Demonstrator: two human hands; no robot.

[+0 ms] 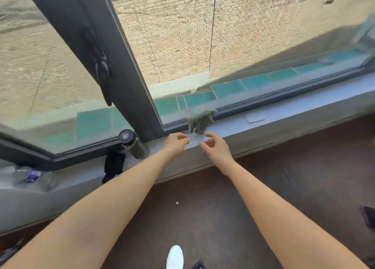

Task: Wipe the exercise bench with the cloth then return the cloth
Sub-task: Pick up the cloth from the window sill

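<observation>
A grey-green cloth (200,119) lies bunched over a small clear glass (197,135) on the grey window sill (284,114), right against the pane. My left hand (176,142) hovers just left of the glass with its fingers loosely curled and holds nothing. My right hand (215,147) hovers just right of the glass with its fingers relaxed and spread, and it is empty too. Neither hand touches the cloth. The exercise bench is not in view.
A dark water bottle (134,145) stands on the sill to the left, with a black fabric item (113,167) hanging below it. Further left lies a clear plastic bottle (30,175). A paper sheet (255,117) lies on the sill to the right. My white shoe (174,256) is on the dark floor.
</observation>
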